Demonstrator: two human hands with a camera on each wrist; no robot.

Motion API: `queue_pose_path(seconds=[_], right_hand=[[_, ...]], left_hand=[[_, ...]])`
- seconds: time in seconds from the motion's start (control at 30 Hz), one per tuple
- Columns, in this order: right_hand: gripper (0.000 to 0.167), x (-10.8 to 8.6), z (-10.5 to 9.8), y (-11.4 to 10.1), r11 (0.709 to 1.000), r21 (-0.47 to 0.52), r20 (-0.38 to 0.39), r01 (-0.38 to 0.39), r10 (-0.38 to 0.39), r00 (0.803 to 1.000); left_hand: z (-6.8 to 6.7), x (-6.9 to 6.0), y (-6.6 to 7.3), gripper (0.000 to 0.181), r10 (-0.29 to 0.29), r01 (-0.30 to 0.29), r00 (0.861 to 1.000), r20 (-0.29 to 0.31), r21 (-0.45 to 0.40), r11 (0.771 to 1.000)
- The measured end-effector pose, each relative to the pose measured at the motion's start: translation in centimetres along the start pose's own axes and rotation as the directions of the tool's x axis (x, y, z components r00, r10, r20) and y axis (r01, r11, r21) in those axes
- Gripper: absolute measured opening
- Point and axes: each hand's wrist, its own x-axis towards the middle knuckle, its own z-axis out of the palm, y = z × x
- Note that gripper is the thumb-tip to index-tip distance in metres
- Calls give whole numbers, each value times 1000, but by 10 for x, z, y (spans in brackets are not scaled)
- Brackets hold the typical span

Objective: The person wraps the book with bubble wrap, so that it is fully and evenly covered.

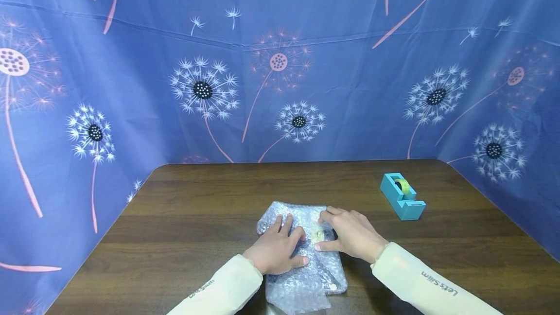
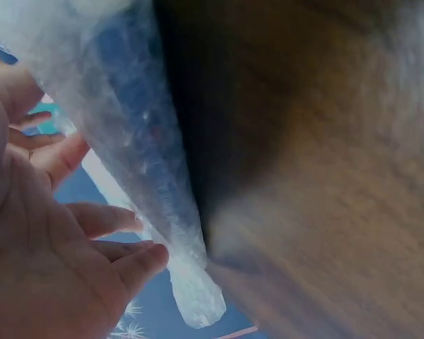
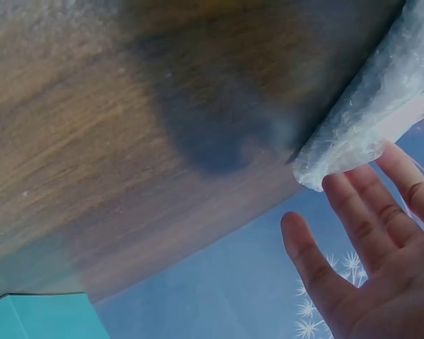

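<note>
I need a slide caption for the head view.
Left hand and right hand touch a bubble-wrap package; a turquoise tape dispenser stands on the wood-grain table.

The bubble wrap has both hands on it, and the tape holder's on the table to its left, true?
Left is wrong: the head view shows the tape holder right of the bubble wrap. It is on the table, and the left hand and right hand are on the wrap.

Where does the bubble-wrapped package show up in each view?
Head: the bubble-wrapped package lies low, just right of centre.
Left wrist: it runs from upper left down to bottom centre.
Right wrist: it sits at the upper right edge.
Shared landmark: the wooden table.
</note>
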Motion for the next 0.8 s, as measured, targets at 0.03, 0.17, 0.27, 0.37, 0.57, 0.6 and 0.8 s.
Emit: queue_pose_path(seconds=[0.03,0.17,0.27,0.37,0.57,0.6,0.8], right_hand=[[50,0,0,0,1000,2,-6,4,-4,1000],[47,2,1,1,1000,1,-22,13,-13,1000],[48,4,1,1,1000,-6,-26,6,-6,1000],[49,6,2,1,1000,-17,-26,-5,5,1000],[52,9,3,3,1000,-23,-31,-10,9,999],[52,10,3,4,1000,-15,-30,-14,13,999],[55,11,5,8,999,23,-23,-38,38,999]], left_hand=[[2,0,1,48,2,-2,1000,-13,23,1000],[6,-1,2,61,-7,9,999,-33,70,998],[6,0,4,61,-17,20,999,-29,109,994],[6,1,6,59,-30,33,999,-20,159,987],[6,6,8,55,-54,56,998,-18,187,981],[5,7,9,55,-59,61,998,-18,184,981],[-2,15,9,55,-84,81,997,4,183,980]])
